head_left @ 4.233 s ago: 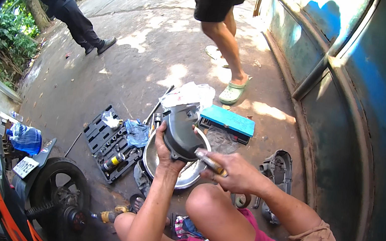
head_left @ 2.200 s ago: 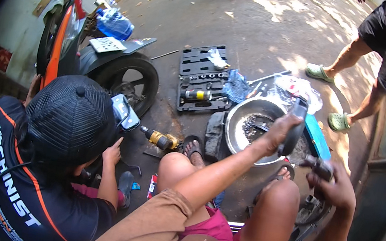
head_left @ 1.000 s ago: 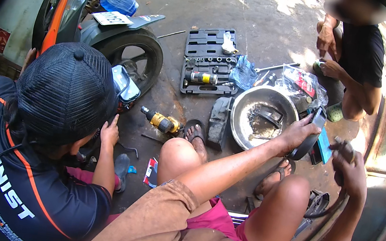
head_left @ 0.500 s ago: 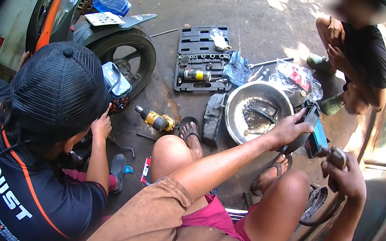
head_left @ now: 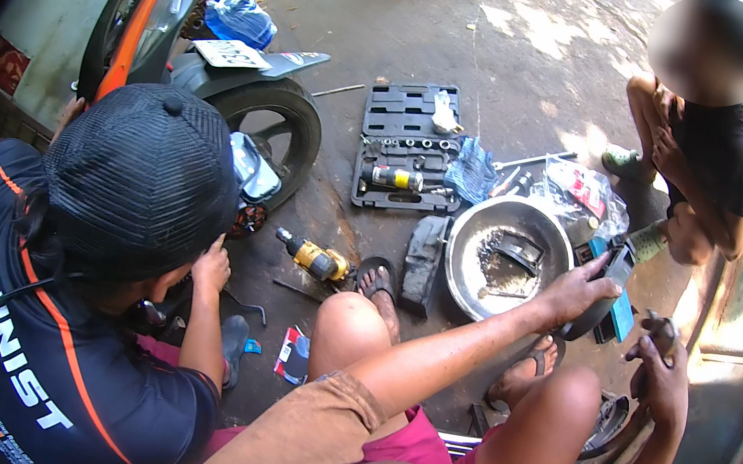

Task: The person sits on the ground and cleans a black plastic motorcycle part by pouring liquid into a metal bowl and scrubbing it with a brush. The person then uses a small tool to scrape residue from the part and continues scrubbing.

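Note:
My left hand [head_left: 578, 296] is closed around a black curved part [head_left: 606, 287], held out just past the right rim of a steel basin [head_left: 456, 263]. A dark, bracket-like piece [head_left: 518, 252] lies in that basin among dark grit. Off to the right, my right hand [head_left: 666, 384] is raised with its fingers wrapped round a small grey metal tool [head_left: 662, 333]; its exact kind is unclear. Below the black part, a blue box-shaped thing [head_left: 618, 318] is partly hidden.
A black socket case [head_left: 395, 204] lies open beyond the basin. Near my foot rest a yellow-black power tool [head_left: 317, 258] and a black block-shaped part [head_left: 425, 265]. A co-worker [head_left: 141, 186] crouches left by a motorcycle wheel [head_left: 304, 139]; another person [head_left: 710, 150] squats at far right.
The whole view has shifted, so the ground things appear farther right and lower. The black part has turned in my left hand. My right hand has tilted, its tool pointing up more.

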Demonstrator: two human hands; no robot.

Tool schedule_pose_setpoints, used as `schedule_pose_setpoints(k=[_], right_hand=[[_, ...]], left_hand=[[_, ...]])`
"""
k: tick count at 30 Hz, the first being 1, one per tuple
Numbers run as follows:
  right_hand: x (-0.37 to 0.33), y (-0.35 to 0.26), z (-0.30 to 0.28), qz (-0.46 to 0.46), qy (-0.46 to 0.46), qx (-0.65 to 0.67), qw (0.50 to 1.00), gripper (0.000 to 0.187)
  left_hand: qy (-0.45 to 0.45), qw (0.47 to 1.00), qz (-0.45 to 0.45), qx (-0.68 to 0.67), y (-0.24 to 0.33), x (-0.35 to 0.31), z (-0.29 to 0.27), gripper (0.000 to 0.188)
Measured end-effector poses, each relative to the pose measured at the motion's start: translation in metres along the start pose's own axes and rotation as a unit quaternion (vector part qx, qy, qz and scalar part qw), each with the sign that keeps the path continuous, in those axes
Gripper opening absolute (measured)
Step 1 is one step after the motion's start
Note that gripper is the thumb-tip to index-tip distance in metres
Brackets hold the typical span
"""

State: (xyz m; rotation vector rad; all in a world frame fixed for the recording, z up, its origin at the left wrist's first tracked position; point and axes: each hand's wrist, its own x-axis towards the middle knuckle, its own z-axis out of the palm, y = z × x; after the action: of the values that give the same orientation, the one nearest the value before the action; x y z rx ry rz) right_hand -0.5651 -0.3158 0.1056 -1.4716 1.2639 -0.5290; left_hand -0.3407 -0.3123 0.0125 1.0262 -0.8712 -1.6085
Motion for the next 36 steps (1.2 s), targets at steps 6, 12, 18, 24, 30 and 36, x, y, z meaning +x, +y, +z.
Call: schedule_pose_setpoints(k=[6, 12, 18, 24, 30, 36], right_hand=[[-0.013, 0.019, -0.011, -0.001, 0.165, 0.051, 0.985, 0.045], [-0.025, 0.035, -0.030, -0.056, 0.213, 0.096, 0.971, 0.043], [-0.031, 0.023, -0.020, -0.023, 0.204, 0.004, 0.979, 0.043], [-0.025, 0.001, 0.006, -0.112, 0.183, 0.035, 0.976, 0.045], [-0.021, -0.014, 0.014, -0.083, 0.121, 0.000, 0.989, 0.044], [-0.028, -0.020, 0.020, -0.082, 0.105, 0.003, 0.991, 0.043]], left_hand=[[0.024, 0.989, -0.033, -0.142, 0.010, -0.001, 0.000, 0.060], [0.000, 0.978, -0.030, -0.207, 0.018, -0.003, 0.000, 0.045], [-0.009, 0.978, -0.018, -0.210, 0.020, -0.004, 0.004, 0.037], [-0.004, 0.980, -0.016, -0.199, 0.016, -0.004, 0.006, 0.036], [0.005, 0.981, -0.013, -0.194, 0.018, -0.004, 0.008, 0.034], [-0.004, 0.982, -0.036, -0.185, 0.017, -0.002, 0.008, 0.034]])
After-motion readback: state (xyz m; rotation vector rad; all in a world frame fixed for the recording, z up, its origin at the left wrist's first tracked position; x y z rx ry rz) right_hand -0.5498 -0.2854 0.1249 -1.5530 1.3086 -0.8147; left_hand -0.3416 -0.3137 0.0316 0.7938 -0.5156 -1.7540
